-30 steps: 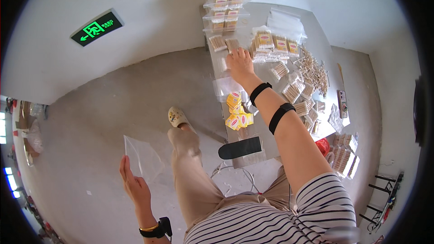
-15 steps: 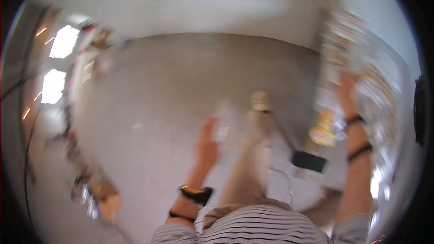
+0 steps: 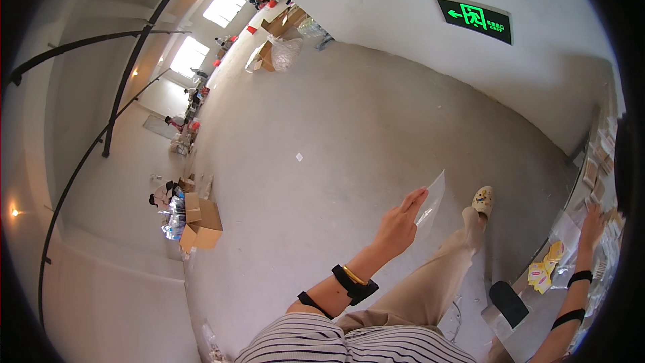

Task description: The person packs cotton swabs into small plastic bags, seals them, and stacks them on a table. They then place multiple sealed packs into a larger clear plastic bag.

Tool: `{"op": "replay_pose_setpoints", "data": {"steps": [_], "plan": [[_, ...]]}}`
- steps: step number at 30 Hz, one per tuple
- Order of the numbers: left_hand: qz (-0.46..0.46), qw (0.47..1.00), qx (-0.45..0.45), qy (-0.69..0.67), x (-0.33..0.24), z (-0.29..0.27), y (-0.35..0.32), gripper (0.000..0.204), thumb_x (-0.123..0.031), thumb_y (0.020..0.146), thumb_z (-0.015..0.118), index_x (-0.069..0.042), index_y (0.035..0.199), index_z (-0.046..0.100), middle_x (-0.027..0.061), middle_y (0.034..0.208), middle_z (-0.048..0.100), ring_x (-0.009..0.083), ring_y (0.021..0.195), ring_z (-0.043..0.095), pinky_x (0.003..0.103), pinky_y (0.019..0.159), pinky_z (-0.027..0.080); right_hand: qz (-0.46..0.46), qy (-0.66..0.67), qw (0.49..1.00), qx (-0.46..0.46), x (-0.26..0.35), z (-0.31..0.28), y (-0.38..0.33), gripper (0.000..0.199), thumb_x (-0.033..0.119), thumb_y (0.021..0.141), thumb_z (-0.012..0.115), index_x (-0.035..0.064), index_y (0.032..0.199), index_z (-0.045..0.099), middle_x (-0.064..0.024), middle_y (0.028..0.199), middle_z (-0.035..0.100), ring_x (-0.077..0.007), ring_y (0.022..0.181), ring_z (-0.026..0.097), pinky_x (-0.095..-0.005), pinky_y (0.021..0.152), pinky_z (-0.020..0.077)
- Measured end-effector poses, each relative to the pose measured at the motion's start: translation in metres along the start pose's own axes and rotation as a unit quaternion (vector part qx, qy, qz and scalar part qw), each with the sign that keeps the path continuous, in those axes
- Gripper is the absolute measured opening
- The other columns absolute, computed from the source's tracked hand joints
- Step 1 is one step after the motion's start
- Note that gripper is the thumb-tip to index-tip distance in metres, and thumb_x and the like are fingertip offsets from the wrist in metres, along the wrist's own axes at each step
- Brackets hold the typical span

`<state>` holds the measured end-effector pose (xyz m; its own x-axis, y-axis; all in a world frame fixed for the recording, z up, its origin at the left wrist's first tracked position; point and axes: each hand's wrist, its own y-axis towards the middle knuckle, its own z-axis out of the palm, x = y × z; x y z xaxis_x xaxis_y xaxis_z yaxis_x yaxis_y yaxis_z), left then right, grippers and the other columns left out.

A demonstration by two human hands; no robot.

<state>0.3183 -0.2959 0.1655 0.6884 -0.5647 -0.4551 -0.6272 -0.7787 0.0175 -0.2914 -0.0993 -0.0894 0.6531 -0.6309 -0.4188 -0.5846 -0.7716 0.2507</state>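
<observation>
My left hand [image 3: 398,227] is raised over the floor, its fingers closed on a clear plastic bag [image 3: 433,200] that points up and away. On the far right, my right hand [image 3: 590,228] reaches over a table [image 3: 534,326] covered with goods. Its fingers look stretched out and touch or hover just above small packs [image 3: 591,172]; I see nothing held in them, though they are small at the rim. Yellow-and-white packets [image 3: 545,269] lie by my right forearm, near more clear plastic wrapping.
A dark rounded pad [image 3: 509,304] sits at the near table edge. My cream clog [image 3: 483,202] stands on the grey floor [image 3: 322,107]. An open cardboard box [image 3: 201,222] is at the left, with people and goods beyond. A lit green sign [image 3: 474,19] hangs on the wall.
The view has turned left and sharpened from a blur, so the sign and table sit further right. The bag in my left hand now shows clearly. My right hand remains over the table goods.
</observation>
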Motion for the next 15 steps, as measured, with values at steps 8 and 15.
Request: {"op": "replay_pose_setpoints", "data": {"steps": [8,15], "plan": [[-0.005,1.0,-0.031,-0.004,-0.005,-0.027,-0.034,0.075,0.008,0.076,0.049,-0.001,0.15,0.039,0.0131,0.154,0.04,0.0356,0.124,0.056,0.046,0.1,0.048,0.102,0.408,0.904,0.072,-0.018,-0.115,-0.067,0.027,0.019,0.102,0.055,-0.0036,0.117,0.055,-0.02,0.114,0.064,-0.0402,0.101,0.061,-0.0409,0.085,0.051],[-0.007,0.999,-0.046,0.011,-0.017,-0.064,-0.062,0.075,0.008,0.077,0.049,-0.003,0.15,0.038,0.0122,0.154,0.039,0.0373,0.121,0.057,0.047,0.099,0.049,0.17,0.728,0.635,0.196,-0.055,0.0,-0.239,0.025,0.02,0.1,0.058,-0.0009,0.113,0.063,-0.0067,0.098,0.063,-0.0179,0.085,0.058,-0.0304,0.08,0.0491]]}}
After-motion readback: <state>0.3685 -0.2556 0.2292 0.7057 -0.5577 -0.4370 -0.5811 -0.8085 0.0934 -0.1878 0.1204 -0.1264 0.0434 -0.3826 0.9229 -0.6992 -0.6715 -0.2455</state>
